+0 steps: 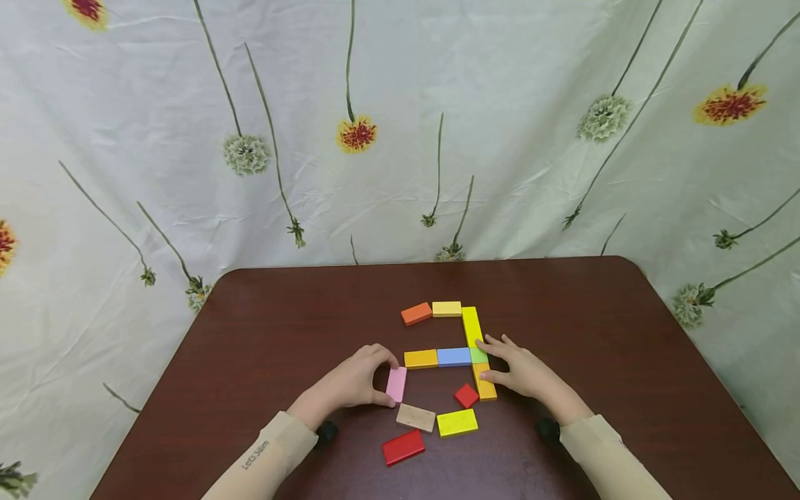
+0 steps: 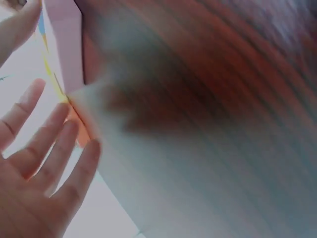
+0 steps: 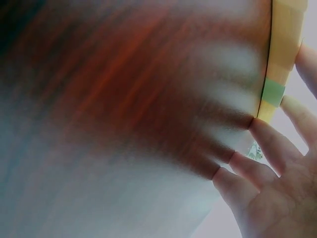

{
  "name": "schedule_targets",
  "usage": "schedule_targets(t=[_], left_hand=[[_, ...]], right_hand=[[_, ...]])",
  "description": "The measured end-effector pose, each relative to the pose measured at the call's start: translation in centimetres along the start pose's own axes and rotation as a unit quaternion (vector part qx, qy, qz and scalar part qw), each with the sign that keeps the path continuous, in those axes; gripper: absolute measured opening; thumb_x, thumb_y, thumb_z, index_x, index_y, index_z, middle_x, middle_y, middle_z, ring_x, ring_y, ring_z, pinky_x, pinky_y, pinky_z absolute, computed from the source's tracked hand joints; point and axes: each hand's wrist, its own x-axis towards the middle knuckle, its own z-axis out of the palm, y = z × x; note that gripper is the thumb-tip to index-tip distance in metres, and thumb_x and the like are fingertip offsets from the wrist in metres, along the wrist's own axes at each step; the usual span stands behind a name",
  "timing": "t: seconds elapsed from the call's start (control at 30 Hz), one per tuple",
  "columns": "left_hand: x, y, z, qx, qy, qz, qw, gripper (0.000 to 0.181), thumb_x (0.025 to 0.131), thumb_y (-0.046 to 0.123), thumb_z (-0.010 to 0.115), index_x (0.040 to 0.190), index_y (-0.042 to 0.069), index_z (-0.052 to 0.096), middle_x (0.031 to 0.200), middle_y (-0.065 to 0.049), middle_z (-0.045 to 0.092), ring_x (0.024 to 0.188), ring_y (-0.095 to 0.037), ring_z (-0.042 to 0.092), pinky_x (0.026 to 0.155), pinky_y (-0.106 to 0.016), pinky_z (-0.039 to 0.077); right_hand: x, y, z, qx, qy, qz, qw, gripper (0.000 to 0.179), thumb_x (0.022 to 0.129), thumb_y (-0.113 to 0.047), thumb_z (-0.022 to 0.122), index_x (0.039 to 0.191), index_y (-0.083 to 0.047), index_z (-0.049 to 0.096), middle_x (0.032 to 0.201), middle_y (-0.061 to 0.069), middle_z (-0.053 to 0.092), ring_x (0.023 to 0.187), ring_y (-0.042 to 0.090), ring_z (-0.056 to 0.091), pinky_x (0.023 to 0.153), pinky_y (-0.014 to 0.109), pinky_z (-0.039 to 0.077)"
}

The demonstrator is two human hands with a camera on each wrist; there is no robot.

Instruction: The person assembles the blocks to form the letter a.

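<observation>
A pink block (image 1: 396, 385) lies flat on the table, pinched lengthwise by my left hand (image 1: 357, 378), thumb at its near end and a fingertip at its far end. The left wrist view shows the same pink block (image 2: 65, 44) beside the spread fingers. My right hand (image 1: 525, 371) rests its fingertips along a column of blocks. Its thumb touches an orange block (image 1: 484, 383), and its index finger is at the green block (image 1: 478, 355), below a long yellow block (image 1: 472, 326). In the right wrist view the other fingers (image 3: 277, 148) are spread, tips down at the table.
An amber block (image 1: 421, 359) and a blue block (image 1: 454, 357) run left from the green one. Beyond are a pale yellow block (image 1: 446, 310) and an orange-red block (image 1: 417, 314). Nearer lie a red cube (image 1: 466, 396), wooden block (image 1: 415, 417), yellow block (image 1: 457, 423) and red block (image 1: 403, 447).
</observation>
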Motion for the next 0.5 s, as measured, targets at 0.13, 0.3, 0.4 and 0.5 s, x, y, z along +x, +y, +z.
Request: schedule_targets(t=[0.13, 0.3, 0.4, 0.5], left_hand=[[0.1, 0.8, 0.0, 0.033, 0.029, 0.063, 0.9971, 0.036, 0.076, 0.026, 0.085, 0.105, 0.015, 0.067, 0.111, 0.002, 0.062, 0.108, -0.018, 0.050, 0.091, -0.035, 0.050], [0.5, 2.4, 0.4, 0.083, 0.015, 0.138, 0.9868, 0.022, 0.078, 0.026, 0.083, 0.097, 0.019, 0.074, 0.098, 0.008, 0.070, 0.097, -0.012, 0.051, 0.083, -0.026, 0.048], [0.6, 3.0, 0.7, 0.104, -0.013, 0.154, 0.9825, 0.018, 0.079, 0.025, 0.082, 0.096, 0.021, 0.076, 0.092, 0.010, 0.071, 0.091, -0.008, 0.050, 0.078, -0.022, 0.045], [0.6, 3.5, 0.9, 0.116, -0.036, 0.152, 0.9809, 0.016, 0.080, 0.026, 0.082, 0.095, 0.023, 0.076, 0.090, 0.013, 0.071, 0.089, -0.007, 0.050, 0.077, -0.020, 0.045]], right_hand=[[0.1, 0.0, 0.0, 0.000, -0.001, -0.002, 1.0000, 0.068, 0.088, -0.034, 0.073, 0.148, -0.016, 0.046, 0.156, 0.017, 0.037, 0.146, 0.047, 0.022, 0.106, 0.066, 0.035], [0.4, 0.0, 0.0, 0.000, 0.001, -0.002, 1.0000, 0.068, 0.088, -0.034, 0.073, 0.148, -0.016, 0.046, 0.156, 0.017, 0.037, 0.147, 0.046, 0.022, 0.106, 0.066, 0.036], [0.5, 0.1, 0.0, 0.000, 0.000, -0.001, 1.0000, 0.068, 0.088, -0.033, 0.073, 0.148, -0.016, 0.046, 0.157, 0.017, 0.037, 0.147, 0.046, 0.022, 0.106, 0.065, 0.036], [0.5, 0.1, 0.0, 0.001, -0.001, -0.001, 1.0000, 0.069, 0.088, -0.034, 0.073, 0.148, -0.016, 0.045, 0.157, 0.017, 0.036, 0.147, 0.046, 0.022, 0.106, 0.065, 0.036]])
